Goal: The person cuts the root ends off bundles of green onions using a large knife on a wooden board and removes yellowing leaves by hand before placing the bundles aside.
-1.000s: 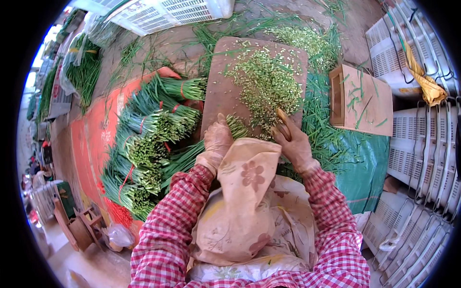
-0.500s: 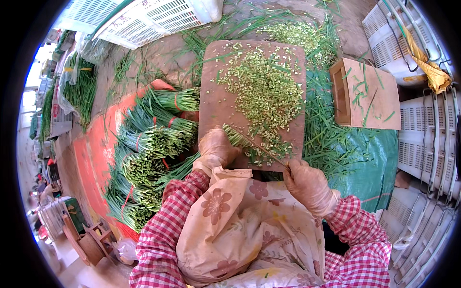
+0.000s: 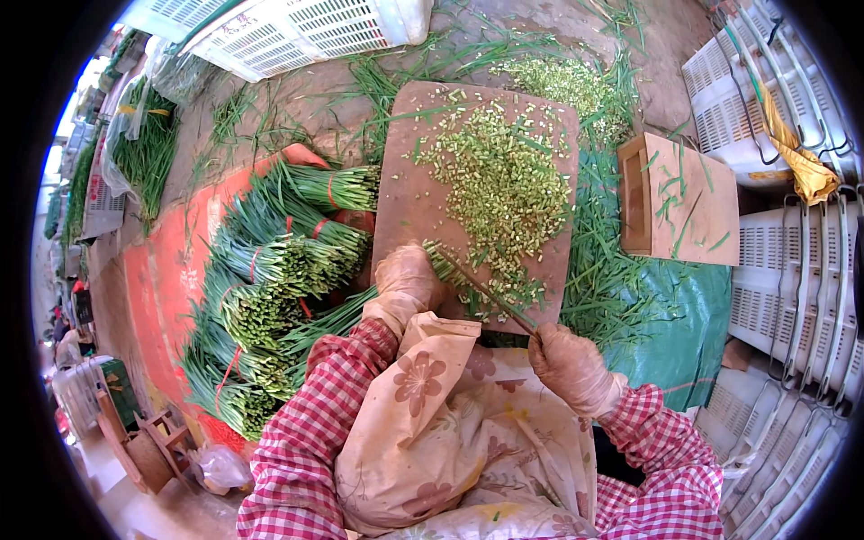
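Observation:
My left hand [image 3: 409,283], in a thin clear glove, is closed over a bunch of garlic chives [image 3: 440,263] at the near edge of a brown cutting board [image 3: 407,193]. The cut ends stick out to its right, and the green leaves trail back to the left. My right hand [image 3: 576,364], gloved too, grips a knife [image 3: 493,297] whose thin blade slants up and left to the cut ends. How far the blade is into the stalks I cannot tell. Chopped pale-green pieces [image 3: 504,180] lie heaped over the board's middle and right.
Banded chive bundles [image 3: 270,279] are stacked left of the board on red sheeting [image 3: 166,288]. Right of it lie loose leaves, a green tarp [image 3: 693,315] and a small wooden box [image 3: 693,198]. White crates [image 3: 315,36] stand at the far left, others along the right side.
The whole view has tilted slightly, shifting the board and crates in the picture. Both hands keep their holds, and the knife stays at the stalk ends.

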The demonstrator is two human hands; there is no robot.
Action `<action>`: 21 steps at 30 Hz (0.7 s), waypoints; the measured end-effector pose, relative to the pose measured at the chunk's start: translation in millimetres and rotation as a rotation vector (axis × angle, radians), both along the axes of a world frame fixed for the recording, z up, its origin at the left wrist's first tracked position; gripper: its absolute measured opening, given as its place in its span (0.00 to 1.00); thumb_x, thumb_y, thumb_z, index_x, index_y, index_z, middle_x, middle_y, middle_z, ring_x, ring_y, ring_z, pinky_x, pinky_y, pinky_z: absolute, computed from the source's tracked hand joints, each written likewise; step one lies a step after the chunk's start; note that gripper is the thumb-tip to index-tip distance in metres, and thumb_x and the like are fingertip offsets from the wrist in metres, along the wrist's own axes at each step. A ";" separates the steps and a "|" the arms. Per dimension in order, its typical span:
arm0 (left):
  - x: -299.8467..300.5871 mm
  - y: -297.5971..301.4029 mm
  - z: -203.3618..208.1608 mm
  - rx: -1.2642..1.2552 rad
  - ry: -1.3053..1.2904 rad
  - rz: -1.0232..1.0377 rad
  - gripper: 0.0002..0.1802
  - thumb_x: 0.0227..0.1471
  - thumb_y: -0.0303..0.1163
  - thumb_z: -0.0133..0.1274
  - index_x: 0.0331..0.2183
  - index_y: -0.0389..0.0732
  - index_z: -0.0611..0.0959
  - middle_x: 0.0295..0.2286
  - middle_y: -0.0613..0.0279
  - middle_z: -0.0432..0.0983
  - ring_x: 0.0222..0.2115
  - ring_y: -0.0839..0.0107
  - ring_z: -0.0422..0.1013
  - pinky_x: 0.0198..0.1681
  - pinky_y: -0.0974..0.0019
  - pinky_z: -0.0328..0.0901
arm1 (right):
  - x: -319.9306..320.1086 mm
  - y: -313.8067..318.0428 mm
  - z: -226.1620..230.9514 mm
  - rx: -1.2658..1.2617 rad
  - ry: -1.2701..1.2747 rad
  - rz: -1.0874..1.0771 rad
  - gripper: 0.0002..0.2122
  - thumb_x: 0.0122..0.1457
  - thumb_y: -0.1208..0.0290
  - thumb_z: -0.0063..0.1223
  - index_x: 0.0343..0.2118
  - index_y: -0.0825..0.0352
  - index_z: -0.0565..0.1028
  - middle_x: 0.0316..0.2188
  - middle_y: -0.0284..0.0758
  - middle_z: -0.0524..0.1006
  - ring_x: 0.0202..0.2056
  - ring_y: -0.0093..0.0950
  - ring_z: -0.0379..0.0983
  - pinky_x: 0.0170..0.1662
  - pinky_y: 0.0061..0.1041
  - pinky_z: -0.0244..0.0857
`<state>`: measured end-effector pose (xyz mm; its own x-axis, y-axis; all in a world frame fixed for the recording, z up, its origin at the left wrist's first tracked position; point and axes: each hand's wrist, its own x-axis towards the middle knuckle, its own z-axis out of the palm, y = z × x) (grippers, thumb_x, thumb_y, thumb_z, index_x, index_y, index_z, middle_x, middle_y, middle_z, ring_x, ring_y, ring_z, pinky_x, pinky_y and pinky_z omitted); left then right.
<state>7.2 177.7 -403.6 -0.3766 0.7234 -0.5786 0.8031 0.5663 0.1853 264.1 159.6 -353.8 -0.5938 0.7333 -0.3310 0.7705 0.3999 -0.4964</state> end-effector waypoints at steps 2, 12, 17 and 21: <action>3.8 1.4 5.2 0.020 0.061 -0.018 0.30 0.25 0.43 0.70 0.33 0.38 0.82 0.33 0.47 0.79 0.37 0.52 0.76 0.41 0.57 0.70 | -0.9 7.3 -3.0 -0.058 0.007 0.035 0.07 0.58 0.70 0.48 0.31 0.69 0.67 0.22 0.48 0.72 0.23 0.48 0.71 0.26 0.42 0.66; 2.7 4.4 4.3 0.037 0.028 -0.128 0.28 0.25 0.44 0.68 0.31 0.38 0.81 0.29 0.49 0.79 0.34 0.52 0.76 0.39 0.55 0.70 | -14.2 32.5 8.2 -0.233 -0.003 0.088 0.10 0.59 0.67 0.47 0.31 0.71 0.66 0.20 0.51 0.72 0.24 0.51 0.71 0.28 0.45 0.65; 1.6 -3.7 -1.7 0.073 0.063 -0.136 0.28 0.26 0.46 0.68 0.30 0.39 0.81 0.29 0.50 0.79 0.33 0.54 0.76 0.37 0.56 0.70 | -24.5 36.6 8.2 -0.305 -0.042 0.084 0.10 0.59 0.67 0.46 0.31 0.70 0.67 0.21 0.52 0.72 0.24 0.51 0.71 0.28 0.46 0.65; 12.0 -1.5 -9.0 0.099 0.136 -0.198 0.22 0.30 0.41 0.64 0.30 0.40 0.80 0.27 0.51 0.78 0.30 0.54 0.76 0.35 0.55 0.70 | -80.0 48.6 -50.8 -0.408 0.088 -0.075 0.12 0.58 0.65 0.47 0.32 0.72 0.67 0.22 0.52 0.73 0.28 0.51 0.73 0.31 0.46 0.65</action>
<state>19.2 176.2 -412.6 -0.2915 0.8415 -0.4548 0.9178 0.3801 0.1150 184.1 208.2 -404.6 -0.5825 0.5950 -0.5538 0.7379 0.1015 -0.6672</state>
